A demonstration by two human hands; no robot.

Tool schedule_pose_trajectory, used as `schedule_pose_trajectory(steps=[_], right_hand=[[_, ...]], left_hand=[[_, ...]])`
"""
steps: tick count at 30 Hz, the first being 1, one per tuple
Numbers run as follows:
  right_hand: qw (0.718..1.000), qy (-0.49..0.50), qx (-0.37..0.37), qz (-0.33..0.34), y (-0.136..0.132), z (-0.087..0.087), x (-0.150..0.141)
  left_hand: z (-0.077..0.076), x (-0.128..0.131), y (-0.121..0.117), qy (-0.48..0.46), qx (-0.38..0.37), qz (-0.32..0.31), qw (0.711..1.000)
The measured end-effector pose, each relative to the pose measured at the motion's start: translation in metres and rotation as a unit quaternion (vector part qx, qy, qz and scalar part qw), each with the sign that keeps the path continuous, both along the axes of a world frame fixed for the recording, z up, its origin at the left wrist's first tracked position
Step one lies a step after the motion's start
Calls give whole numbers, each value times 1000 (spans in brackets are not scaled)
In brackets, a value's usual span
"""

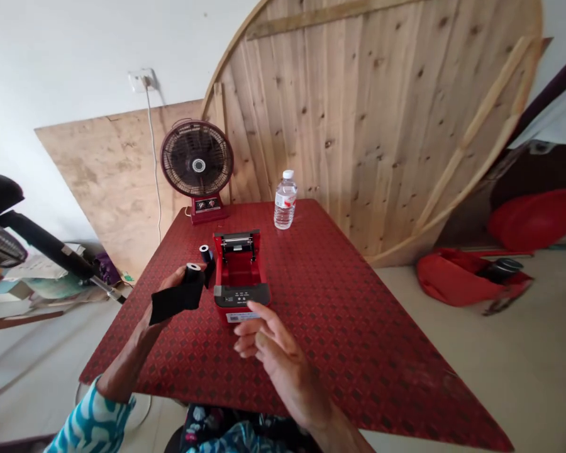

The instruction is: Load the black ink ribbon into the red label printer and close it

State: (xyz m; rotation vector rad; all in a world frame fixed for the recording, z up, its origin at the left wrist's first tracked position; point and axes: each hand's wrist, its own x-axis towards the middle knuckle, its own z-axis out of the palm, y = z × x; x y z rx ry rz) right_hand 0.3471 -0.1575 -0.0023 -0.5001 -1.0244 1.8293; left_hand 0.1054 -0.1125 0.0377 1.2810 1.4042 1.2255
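Head view, clock face centred on the red printer (pixel 241 277): set upright on the table (pixel 339 308), lid (pixel 236 242) tipped up and back at twelve, bay exposed. Looks, as a judgement, like readying a roll beside the open bay. At nine, left hand (pixel 173 279) clamped on a black roll (pixel 193 272), with a loose black strip (pixel 177 305) spread across it. At ten, just beside the printer, another black roll (pixel 205 253); cannot tell whether joined to the first by the strip, nor whether held or standing. At five, right hand (pixel 285 362) with fingers apart and lightly curled, visibly gripping nothing; near the front panel (pixel 242 294), cannot tell if touching. Would call next, by the look of things, for keeping the strip flat and unkinked and turning the roll square to the bay, clear of the lid.

Boxy and hard-looking in the printer, with a shiny bar under the lid; cylindrical in the rolls, with pale ring-shaped ends; thin and matt in the strip. On the table, red diamond patterning. At one, clear ribbed plastic in the bottle (pixel 285 204); at eleven, round wire caging on the fan (pixel 198 160). Behind, from twelve to two, knotty planks in a curved-edged wooden panel (pixel 358 126).
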Motion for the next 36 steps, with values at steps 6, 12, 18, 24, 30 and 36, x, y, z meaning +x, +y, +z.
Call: schedule_pose_trajectory(steps=[6,12,18,24,30,36], right_hand=[[983,-117,19,-142,18,-41,57],[954,-224,60,-190,22,-69,77],[924,-310,154,-163,17,-79,72],[917,-329,159,-160,14,-75,73],[913,-341,158,-160,15,-80,75],[941,-285,76,-166,19,-78,76]], left_hand=[[26,24,15,39,-8,-99,994],[44,42,42,359,-19,-174,917],[39,53,69,450,-18,-209,868],[39,40,64,151,-102,-239,954],[35,30,37,-85,-121,-203,968],[28,41,6,-170,-110,-186,962]])
